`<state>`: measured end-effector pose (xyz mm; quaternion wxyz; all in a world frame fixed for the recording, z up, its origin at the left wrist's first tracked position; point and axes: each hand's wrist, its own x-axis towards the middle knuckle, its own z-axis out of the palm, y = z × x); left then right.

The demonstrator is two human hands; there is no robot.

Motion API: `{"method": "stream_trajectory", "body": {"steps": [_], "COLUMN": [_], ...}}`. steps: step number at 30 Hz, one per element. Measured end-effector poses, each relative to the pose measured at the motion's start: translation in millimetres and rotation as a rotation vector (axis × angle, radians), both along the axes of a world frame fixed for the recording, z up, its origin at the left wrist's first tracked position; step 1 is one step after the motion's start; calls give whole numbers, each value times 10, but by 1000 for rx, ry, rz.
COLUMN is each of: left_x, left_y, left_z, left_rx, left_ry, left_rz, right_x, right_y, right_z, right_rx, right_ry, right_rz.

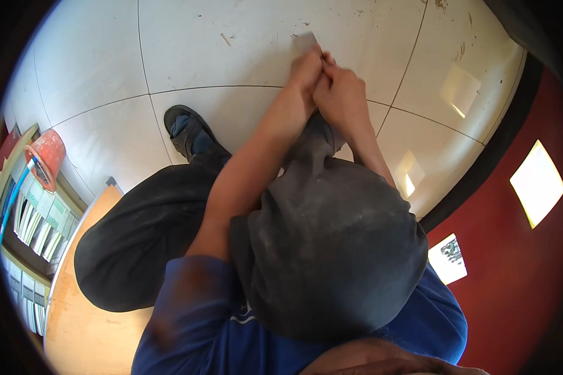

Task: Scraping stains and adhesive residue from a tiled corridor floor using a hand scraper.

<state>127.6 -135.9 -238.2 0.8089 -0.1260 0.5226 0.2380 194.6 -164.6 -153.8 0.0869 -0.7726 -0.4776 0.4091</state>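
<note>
Both my hands are together low in front of my right shoe, over the pale tiled floor (219,59). A scraper (305,41) with a flat grey blade sticks out ahead of them, slightly blurred. My left hand (305,72) is closed around it close to the blade. My right hand (344,94) is closed just behind, apparently on its handle, which the fingers mostly hide. The blade is at or just above the tile; I cannot tell if it touches. Small brown bits (225,39) and scuffs lie around it.
My bent knees and dark sandals (187,132) are close below my hands. At left are a red bucket (47,153) with a blue stick, shelves of books (34,225) and a wooden board (84,300). On the right, a red wall (507,262) has a black base strip.
</note>
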Motion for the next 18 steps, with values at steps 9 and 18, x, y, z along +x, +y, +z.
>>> {"method": "stream_trajectory", "body": {"steps": [9, 18], "left_x": [231, 252], "left_y": [3, 70], "left_z": [-36, 126], "left_rx": [-49, -177], "left_ry": [-74, -38], "left_rz": [217, 334], "right_x": [96, 152], "right_y": [99, 92], "right_z": [146, 231], "right_rx": [-119, -122], "right_ry": [-72, -57], "right_rz": [-2, -86]}}
